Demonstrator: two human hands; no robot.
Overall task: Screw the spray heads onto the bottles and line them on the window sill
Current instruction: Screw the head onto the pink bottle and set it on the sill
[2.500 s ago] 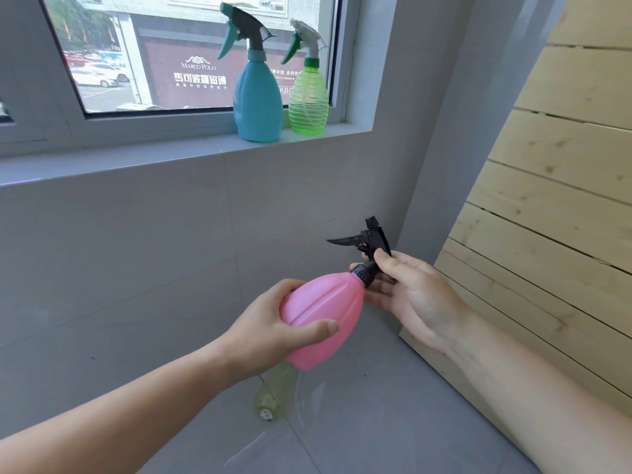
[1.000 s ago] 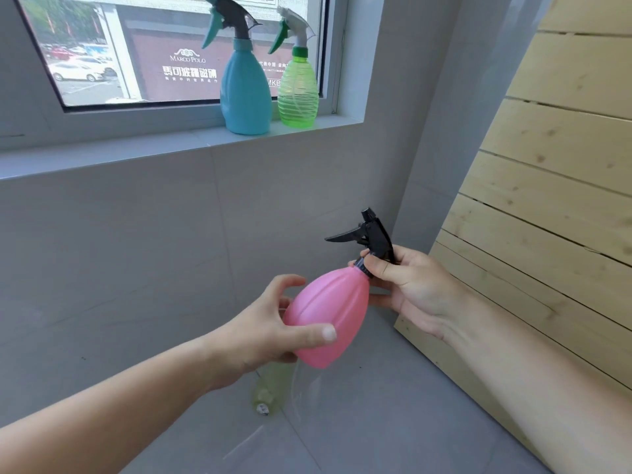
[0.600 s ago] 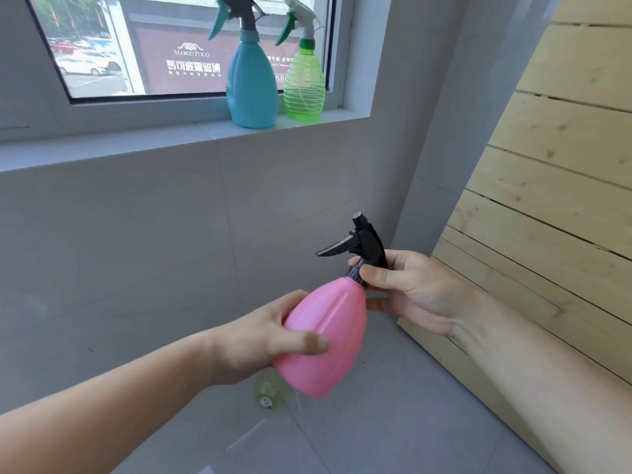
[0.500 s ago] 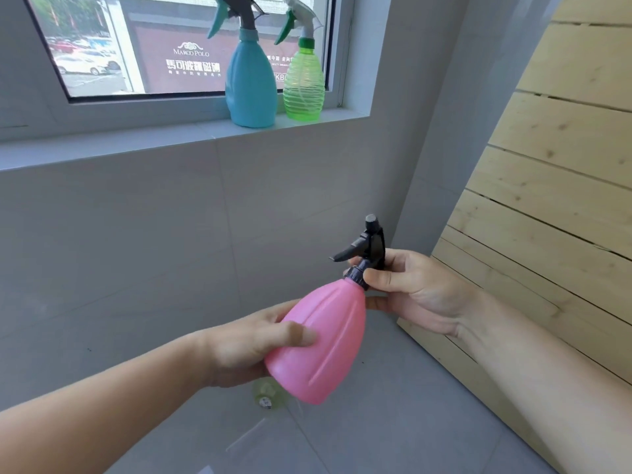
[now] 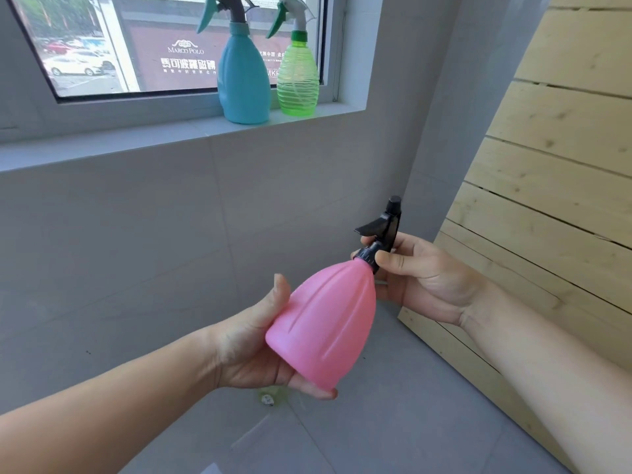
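The left hand point(image 5: 253, 340) is cupping the pink bottle point(image 5: 325, 323) from below and from the left, with the thumb lying along its side and the fingers closing under its wide base. The bottle is being held in the air in front of the grey wall point(image 5: 136, 241), below the window sill point(image 5: 102, 145). Its long axis is tilting: the base is pointing down and to the left, the neck up and to the right. The right hand point(image 5: 424, 271) is gripping the black spray head point(image 5: 383, 234) at its collar, thumb in front and the other fingers behind. The nozzle is pointing upward and the trigger is sticking out to the left. On the sill, the blue bottle point(image 5: 242, 77) and the green bottle point(image 5: 297, 80) are standing upright just beside each other, both with their heads on. A wooden board point(image 5: 547, 165) is leaning on the right.
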